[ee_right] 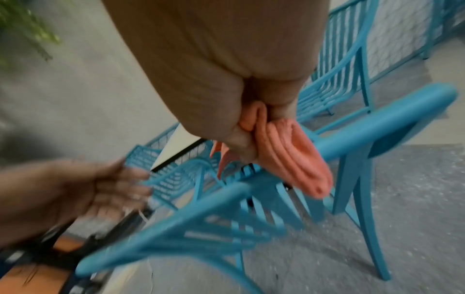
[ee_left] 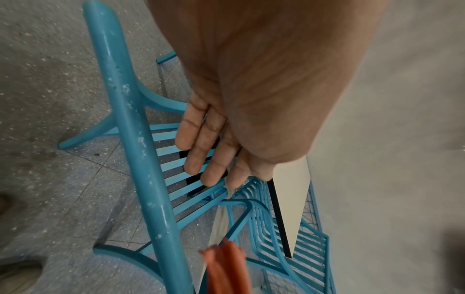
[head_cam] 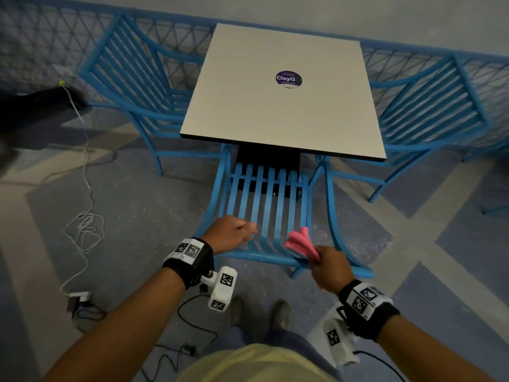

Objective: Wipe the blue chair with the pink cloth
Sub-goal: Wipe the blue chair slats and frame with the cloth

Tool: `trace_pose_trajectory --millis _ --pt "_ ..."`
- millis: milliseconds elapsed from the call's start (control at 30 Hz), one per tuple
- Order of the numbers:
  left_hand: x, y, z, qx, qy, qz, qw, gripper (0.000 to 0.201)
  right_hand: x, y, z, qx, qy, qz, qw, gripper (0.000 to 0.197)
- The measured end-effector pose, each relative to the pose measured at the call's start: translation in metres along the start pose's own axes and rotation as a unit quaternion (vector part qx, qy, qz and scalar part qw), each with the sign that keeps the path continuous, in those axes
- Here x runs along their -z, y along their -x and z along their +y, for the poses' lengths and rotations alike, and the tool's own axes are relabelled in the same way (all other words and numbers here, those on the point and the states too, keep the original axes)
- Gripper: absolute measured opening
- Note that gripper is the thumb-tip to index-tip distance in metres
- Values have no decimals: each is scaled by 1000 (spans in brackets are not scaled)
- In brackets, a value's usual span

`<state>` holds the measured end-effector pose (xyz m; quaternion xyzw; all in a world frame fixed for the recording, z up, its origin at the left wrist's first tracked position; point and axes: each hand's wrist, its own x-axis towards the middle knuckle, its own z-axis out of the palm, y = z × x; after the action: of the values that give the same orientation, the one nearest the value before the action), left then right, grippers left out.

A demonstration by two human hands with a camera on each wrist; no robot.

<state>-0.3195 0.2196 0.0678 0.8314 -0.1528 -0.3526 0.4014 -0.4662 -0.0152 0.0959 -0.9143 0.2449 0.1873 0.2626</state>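
Note:
The blue chair [head_cam: 265, 205] stands right in front of me, its seat pushed under the table and its top back rail [head_cam: 264, 256] nearest me. My right hand [head_cam: 329, 264] grips the folded pink cloth [head_cam: 298, 241] at the right end of that rail. In the right wrist view the pink cloth [ee_right: 289, 157] bulges from my fist [ee_right: 241, 143] and lies against the blue rail [ee_right: 377, 129]. My left hand [head_cam: 234, 234] hovers over the left part of the chair back, fingers [ee_left: 196, 157] relaxed and holding nothing, just beyond the chipped rail [ee_left: 133, 139].
A white square table [head_cam: 275, 111] with a purple sticker [head_cam: 288, 78] stands behind the chair. Two more blue chairs flank it, left [head_cam: 132, 78] and right [head_cam: 429, 106]. White cable [head_cam: 85, 230] and a charger [head_cam: 78, 297] lie on the floor to my left. A blue mesh fence [head_cam: 41, 37] runs behind.

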Motion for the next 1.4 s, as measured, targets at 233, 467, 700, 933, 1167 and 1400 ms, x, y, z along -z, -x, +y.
trace_pose_trajectory --millis 233,467,700,933,1167,1400 --pt "16 11 -17 29 14 45 998 43 -61 3 -48 52 -15 23 998 42" --pt "28 24 -36 61 41 68 995 58 -69 -11 -96 138 -63 -64 986 27" --pt "47 27 -45 64 128 164 976 34 -30 -24 -113 136 -142 -8 980 25" --pt "57 33 -60 75 145 231 959 40 -76 -31 -113 173 68 -77 980 29" --pt "62 51 -80 103 99 244 959 35 -106 -32 -164 246 44 -82 965 27" --pt "73 75 -86 22 -30 69 997 93 -106 -38 -214 370 -4 -146 917 22"
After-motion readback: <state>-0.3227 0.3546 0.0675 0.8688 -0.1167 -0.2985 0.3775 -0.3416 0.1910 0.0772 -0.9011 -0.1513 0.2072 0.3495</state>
